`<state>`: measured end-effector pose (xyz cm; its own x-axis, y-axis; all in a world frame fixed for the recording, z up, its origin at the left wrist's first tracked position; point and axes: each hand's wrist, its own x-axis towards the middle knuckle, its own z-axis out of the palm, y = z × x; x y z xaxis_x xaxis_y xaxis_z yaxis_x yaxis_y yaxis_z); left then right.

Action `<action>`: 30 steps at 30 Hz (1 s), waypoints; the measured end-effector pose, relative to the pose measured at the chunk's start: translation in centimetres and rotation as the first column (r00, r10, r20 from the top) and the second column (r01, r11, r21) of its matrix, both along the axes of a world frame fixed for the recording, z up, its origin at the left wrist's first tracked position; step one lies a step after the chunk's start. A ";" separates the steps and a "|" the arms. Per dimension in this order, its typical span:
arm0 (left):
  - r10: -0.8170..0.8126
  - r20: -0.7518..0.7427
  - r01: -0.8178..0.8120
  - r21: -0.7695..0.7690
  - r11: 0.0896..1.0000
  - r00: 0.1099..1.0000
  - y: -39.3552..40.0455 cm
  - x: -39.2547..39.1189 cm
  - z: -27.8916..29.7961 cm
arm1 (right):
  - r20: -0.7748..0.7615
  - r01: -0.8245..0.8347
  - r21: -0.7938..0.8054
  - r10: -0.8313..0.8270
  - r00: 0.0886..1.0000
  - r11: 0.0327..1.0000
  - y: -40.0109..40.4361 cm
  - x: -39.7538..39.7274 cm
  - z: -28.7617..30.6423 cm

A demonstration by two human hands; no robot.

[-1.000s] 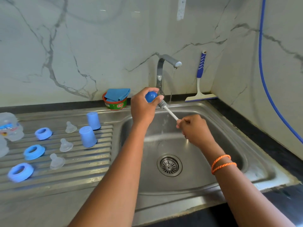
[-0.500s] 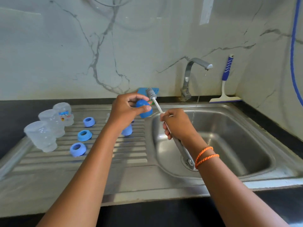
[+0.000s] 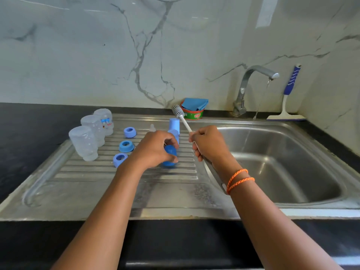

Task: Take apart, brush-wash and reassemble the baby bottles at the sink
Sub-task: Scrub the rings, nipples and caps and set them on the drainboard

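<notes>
Left of the steel sink basin (image 3: 282, 162), the left hand (image 3: 153, 151) clamps a light, probably wet-slick rounded blue plastic cap (image 3: 169, 152) by its sides; the right hand (image 3: 208, 145) grips the white bristle brush (image 3: 183, 119).

Blue cap (image 3: 169, 152), three blue rings (image 3: 126, 146), white-stemmed brush (image 3: 183, 119) — grey-veined white marble wall (image 3: 97, 55), orange wristbands (image 3: 238, 180)

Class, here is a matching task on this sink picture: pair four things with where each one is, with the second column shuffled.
Things:
1. blue cap
2. bottle brush
3. clear bottles
4. squeegee

Places:
A. leaning on the wall right of the tap
B. upside down at the left of the draining board
C. in the left hand, low over the draining board
D. in the right hand, bristles up

Pairs: 1-C, 2-D, 3-B, 4-A
</notes>
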<state>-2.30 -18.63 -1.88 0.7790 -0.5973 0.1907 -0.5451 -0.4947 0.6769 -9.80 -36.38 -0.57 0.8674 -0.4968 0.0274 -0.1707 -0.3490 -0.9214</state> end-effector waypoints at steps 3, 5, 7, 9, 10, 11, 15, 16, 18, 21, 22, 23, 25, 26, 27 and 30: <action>-0.007 -0.014 0.007 0.004 1.000 1.000 -0.3 -0.1 0.0 | 0.001 0.001 0.010 -0.001 1.000 1.000 -0.4 -0.3 -0.3; 0.007 -0.016 -0.007 -0.020 1.000 1.000 -0.5 0.3 0.0 | -0.001 0.001 0.013 -0.001 1.000 1.000 -1.0 -0.4 -0.5; 0.017 -0.001 -0.017 -0.059 0.998 1.000 -1.0 0.5 0.6 | -0.003 0.011 0.009 -0.010 1.000 1.000 -1.6 -0.5 -0.7; 0.030 0.027 -0.027 -0.105 0.994 0.999 -1.9 0.6 1.4 | 0.001 0.017 0.010 -0.017 1.000 1.000 -2.3 -0.7 -0.8; 0.038 0.045 -0.033 -0.118 0.992 0.998 -2.6 0.5 1.9 | 0.007 0.018 0.015 -0.018 1.000 1.000 -2.7 -0.8 -0.7; 0.047 0.061 -0.039 -0.128 0.991 0.997 -3.3 0.4 2.4 | 0.012 0.018 0.016 -0.018 1.000 1.000 -3.0 -0.9 -0.6; 0.071 0.167 -0.047 -0.142 0.989 0.983 -6.9 -0.5 3.8 | 0.020 0.036 -0.003 -0.036 0.999 0.999 -5.0 -1.7 -0.1; 0.072 0.192 -0.044 -0.146 0.988 0.979 -7.8 -0.7 4.0 | 0.020 0.044 -0.010 -0.044 0.999 0.999 -5.5 -1.8 0.0; 0.087 0.216 -0.050 -0.172 0.984 0.972 -10.0 -1.1 4.3 | 0.016 0.062 -0.012 -0.062 0.998 0.998 -7.0 -2.2 0.2; 0.113 0.216 -0.067 -0.210 0.975 0.970 -13.6 -1.4 4.3 | -0.002 0.097 -0.011 -0.097 0.995 0.995 -9.5 -2.7 0.2; 0.115 0.199 -0.068 -0.228 0.971 0.973 -15.0 -1.5 4.1 | -0.005 0.116 -0.020 -0.116 0.993 0.993 -10.7 -2.9 0.2; 0.117 0.170 -0.072 -0.251 0.965 0.979 -16.2 -1.5 3.7 | -0.008 0.135 -0.033 -0.136 0.991 0.990 -11.7 -3.1 0.2; 0.095 0.087 -0.066 -0.284 0.956 0.992 -18.9 -1.8 2.7 | -0.015 0.191 -0.080 -0.193 0.981 0.978 -14.3 -3.6 -0.1; 0.076 0.039 -0.061 -0.290 0.955 0.996 -20.0 -2.0 2.1 | -0.016 0.222 -0.114 -0.225 0.974 0.968 -15.6 -3.8 -0.4; 0.053 -0.008 -0.054 -0.285 0.957 0.999 -21.4 -2.3 1.5 | -0.018 0.261 -0.153 -0.266 0.964 0.953 -17.2 -4.2 -0.5; -0.009 -0.125 -0.026 -0.278 0.960 0.992 -24.8 -3.2 -0.2 | -0.049 0.354 -0.282 -0.382 0.923 0.892 -21.7 -5.3 -0.6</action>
<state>-5.53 -43.40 -2.07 0.8120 -0.5275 0.2499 -0.4445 -0.2814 0.8504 -15.10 -58.07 -1.16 0.6289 -0.7675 0.1241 -0.4207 -0.4702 -0.7758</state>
